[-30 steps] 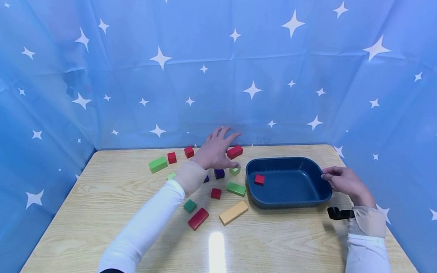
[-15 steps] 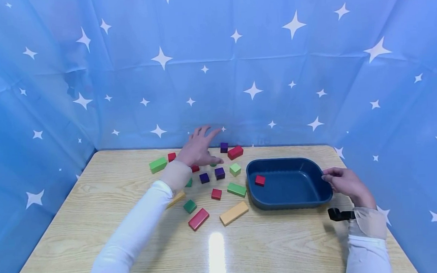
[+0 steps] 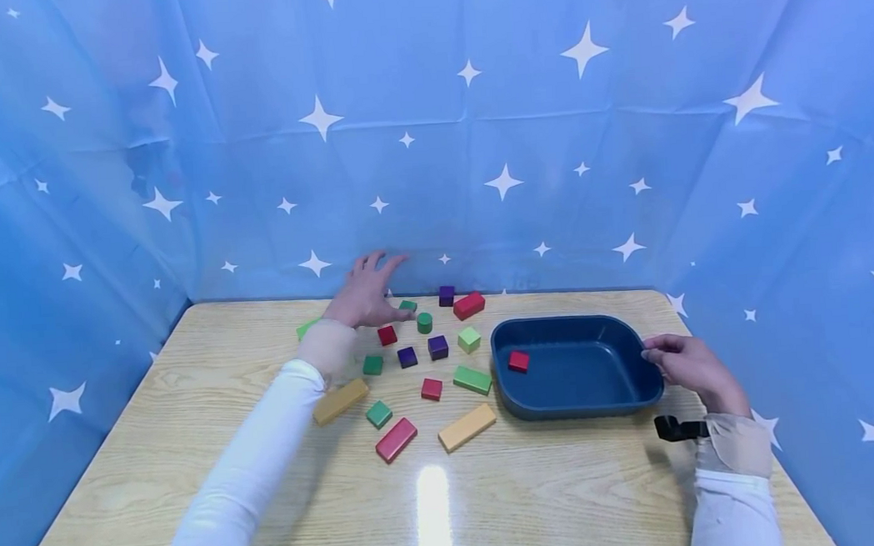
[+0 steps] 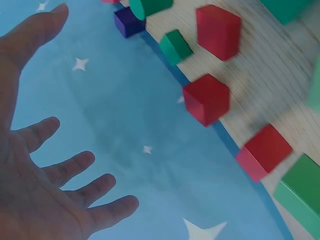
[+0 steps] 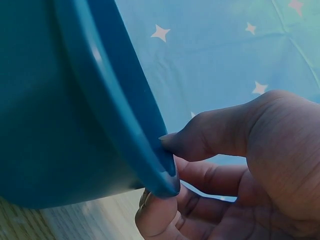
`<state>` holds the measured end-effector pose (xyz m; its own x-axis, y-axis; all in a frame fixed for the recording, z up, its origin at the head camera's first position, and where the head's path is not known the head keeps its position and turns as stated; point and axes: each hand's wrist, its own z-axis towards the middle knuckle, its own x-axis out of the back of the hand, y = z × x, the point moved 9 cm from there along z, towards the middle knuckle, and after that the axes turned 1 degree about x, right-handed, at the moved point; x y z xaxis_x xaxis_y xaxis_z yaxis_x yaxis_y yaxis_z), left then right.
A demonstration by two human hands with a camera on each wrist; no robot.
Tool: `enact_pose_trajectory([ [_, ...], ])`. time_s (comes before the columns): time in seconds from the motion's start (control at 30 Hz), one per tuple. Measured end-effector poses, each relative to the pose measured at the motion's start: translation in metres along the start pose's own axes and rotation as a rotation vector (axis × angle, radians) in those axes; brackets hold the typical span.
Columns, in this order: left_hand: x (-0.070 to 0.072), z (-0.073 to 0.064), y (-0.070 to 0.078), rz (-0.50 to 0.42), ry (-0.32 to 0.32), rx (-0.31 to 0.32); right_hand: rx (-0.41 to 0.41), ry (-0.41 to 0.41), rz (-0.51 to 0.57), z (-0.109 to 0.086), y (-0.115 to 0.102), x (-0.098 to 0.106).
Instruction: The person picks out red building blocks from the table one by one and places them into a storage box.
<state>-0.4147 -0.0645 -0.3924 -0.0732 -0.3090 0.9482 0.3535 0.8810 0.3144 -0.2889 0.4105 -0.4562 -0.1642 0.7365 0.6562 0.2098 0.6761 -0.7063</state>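
Observation:
My left hand [image 3: 367, 298] hovers over the far left part of the scattered blocks, fingers spread and nothing in them. In the left wrist view the palm faces a row of red cubes [image 4: 206, 100] along the table's back edge, with a green block [image 4: 297, 195] beside them. Close to the thumb in the head view stands a green cylinder [image 3: 424, 323]. My right hand [image 3: 694, 367] pinches the right rim of a dark blue tub [image 3: 581, 411], thumb on top and fingers beneath. Inside the tub, towards its left end, lies one red block [image 3: 518, 361].
Several blocks lie on the wooden table [image 3: 571, 499] left of the tub, among them a yellow bar [image 3: 467, 427], a long red block [image 3: 397, 440], a purple cube [image 3: 437, 347] and a light green cube [image 3: 469, 339]. A star-patterned blue curtain [image 3: 432, 190] hangs behind.
My left hand has moved left across the back of the blocks, uncovering the green cylinder, purple cubes and a yellow bar. The right hand and tub have stayed put.

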Motion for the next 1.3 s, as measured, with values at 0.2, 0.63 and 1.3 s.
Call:
enact_pose_trajectory([
  [0.2,-0.001,-0.003,-0.019,-0.011,-0.004,0.024,-0.004,-0.005,0.006,0.000,0.000,0.000],
  [0.63,-0.010,-0.007,-0.060,-0.036,-0.030,0.085,-0.007,0.004,0.004,-0.002,-0.001,0.001],
  [1.3,-0.038,-0.012,-0.106,0.009,-0.180,0.182,0.000,0.013,0.014,-0.003,0.000,0.001],
])
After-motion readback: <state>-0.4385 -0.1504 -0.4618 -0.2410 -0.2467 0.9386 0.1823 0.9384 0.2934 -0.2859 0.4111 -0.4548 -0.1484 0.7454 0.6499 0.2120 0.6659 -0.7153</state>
